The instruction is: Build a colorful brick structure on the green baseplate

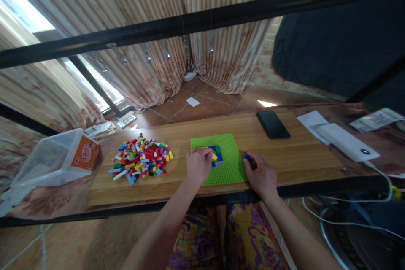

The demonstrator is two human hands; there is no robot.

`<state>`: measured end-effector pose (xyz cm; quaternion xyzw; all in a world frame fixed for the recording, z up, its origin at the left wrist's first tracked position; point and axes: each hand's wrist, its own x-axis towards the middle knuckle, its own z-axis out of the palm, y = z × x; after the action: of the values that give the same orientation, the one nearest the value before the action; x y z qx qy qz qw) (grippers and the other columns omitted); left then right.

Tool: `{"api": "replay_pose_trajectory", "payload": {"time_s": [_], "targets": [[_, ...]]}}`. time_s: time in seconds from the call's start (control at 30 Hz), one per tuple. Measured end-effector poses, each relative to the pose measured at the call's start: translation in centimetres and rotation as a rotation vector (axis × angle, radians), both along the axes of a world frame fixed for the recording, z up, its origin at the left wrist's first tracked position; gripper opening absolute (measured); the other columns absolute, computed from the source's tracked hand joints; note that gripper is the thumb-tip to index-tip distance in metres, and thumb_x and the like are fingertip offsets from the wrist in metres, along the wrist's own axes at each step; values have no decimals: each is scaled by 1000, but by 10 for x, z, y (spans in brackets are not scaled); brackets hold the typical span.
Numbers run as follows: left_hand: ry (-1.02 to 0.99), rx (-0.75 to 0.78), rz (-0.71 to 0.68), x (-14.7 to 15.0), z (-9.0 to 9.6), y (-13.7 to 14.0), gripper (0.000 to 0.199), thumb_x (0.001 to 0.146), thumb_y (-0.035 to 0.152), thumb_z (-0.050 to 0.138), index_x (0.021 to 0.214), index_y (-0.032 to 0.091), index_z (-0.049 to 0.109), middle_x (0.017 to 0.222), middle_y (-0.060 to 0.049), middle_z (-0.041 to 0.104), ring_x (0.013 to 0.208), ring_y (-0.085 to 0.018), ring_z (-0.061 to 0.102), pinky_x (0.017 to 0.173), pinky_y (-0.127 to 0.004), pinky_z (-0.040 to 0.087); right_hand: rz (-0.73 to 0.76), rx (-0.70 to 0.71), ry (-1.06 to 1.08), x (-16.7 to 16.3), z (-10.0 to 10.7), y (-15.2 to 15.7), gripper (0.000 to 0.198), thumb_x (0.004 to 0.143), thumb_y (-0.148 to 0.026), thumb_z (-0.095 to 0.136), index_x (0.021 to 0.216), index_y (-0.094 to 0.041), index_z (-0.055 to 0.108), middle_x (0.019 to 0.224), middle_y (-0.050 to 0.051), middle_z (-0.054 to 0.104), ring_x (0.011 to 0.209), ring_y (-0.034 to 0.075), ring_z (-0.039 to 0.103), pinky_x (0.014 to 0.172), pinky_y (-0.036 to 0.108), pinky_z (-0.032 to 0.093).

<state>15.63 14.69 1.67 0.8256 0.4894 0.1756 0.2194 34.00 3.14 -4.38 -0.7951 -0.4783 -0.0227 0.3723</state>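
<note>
A green baseplate (232, 156) lies on the wooden board, with blue bricks (218, 152) and a grey brick (219, 163) set in a small arrangement near its middle. My left hand (198, 164) is over the plate's left half, its fingers closed on a pale yellow brick (214, 157). Whether that brick touches the ones below, I cannot tell. My right hand (262, 175) rests at the plate's right edge, thumb and fingers closed around a dark blue brick (247, 157). The fingers partly cover both bricks.
A pile of mixed loose bricks (145, 158) spreads over the board's left side. Left of it stands a clear plastic box (50, 156) with an orange label. A black phone (273, 124) lies at the back right, and a white power bank (348, 141) with a cable is farther right.
</note>
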Motion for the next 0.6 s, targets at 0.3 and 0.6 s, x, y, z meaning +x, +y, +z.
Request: {"api": "replay_pose_trajectory", "payload": {"time_s": [0.3, 0.6], "targets": [[205, 127, -108, -6, 3, -6, 27, 91, 27, 46, 82, 26, 71, 89, -2, 71, 90, -22, 57, 84, -38, 35, -10, -9, -3, -1, 2, -1, 37, 89, -43, 45, 109, -19, 64, 95, 10, 66, 77, 21, 60, 66, 33, 46], [203, 120, -204, -7, 4, 3, 27, 90, 24, 46, 81, 28, 72, 91, -1, 69, 93, -21, 54, 82, -37, 35, -14, -26, -15, -1, 3, -1, 35, 89, -43, 45, 109, -19, 63, 94, 9, 66, 75, 20, 60, 65, 32, 45]]}}
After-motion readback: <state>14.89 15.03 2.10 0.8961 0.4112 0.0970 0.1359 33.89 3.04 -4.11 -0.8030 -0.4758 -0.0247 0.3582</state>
